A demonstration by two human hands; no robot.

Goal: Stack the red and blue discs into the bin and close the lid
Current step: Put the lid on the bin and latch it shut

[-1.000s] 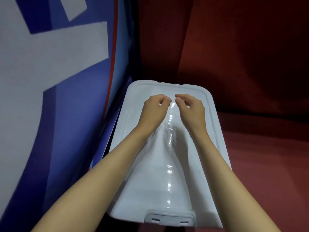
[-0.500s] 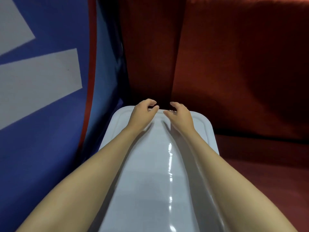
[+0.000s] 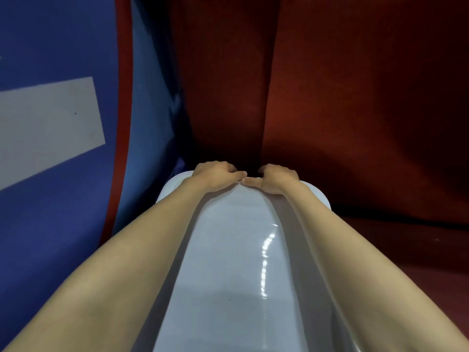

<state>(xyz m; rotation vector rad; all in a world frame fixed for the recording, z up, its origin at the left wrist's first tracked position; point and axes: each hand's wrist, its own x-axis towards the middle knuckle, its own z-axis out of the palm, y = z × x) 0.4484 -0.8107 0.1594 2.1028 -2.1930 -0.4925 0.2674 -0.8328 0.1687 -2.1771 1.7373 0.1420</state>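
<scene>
The white plastic lid (image 3: 236,250) lies flat on top of the bin and fills the lower middle of the head view. My left hand (image 3: 215,175) and my right hand (image 3: 276,179) sit side by side at the lid's far edge. The fingers of both curl over that edge and the thumbs press on top, tips almost touching. Both forearms stretch along the lid. The bin body and the red and blue discs are hidden under the lid.
A blue mat with a white stripe (image 3: 48,128) and a red border (image 3: 124,110) rises on the left. Dark red padded panels (image 3: 355,110) stand behind and to the right of the bin, close to its far edge.
Both hands slid from the middle of the lid to its far edge and now curl over it. The view has moved forward, so the near latch is out of sight.
</scene>
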